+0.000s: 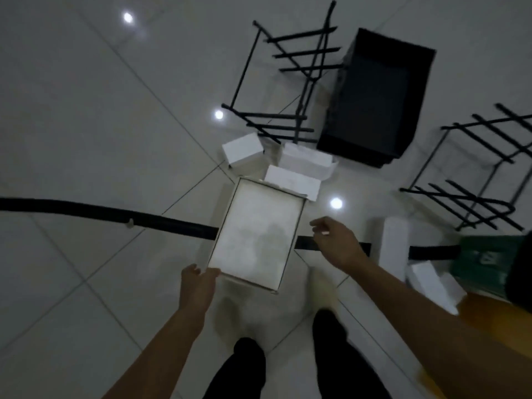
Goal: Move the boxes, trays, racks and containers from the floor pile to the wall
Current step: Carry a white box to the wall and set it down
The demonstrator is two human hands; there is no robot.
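A flat white tray with a dark rim hangs tilted above the tiled floor in the middle of the view. My left hand grips its near left corner. My right hand hovers just off the tray's right edge with loosely bent fingers, holding nothing and apart from the tray. Beyond the tray lie small white boxes, a black wire rack and a black crate.
A second black wire rack stands at the right. White boxes and a green box lie near an orange surface at the lower right. A black strip crosses the floor. My legs stand below.
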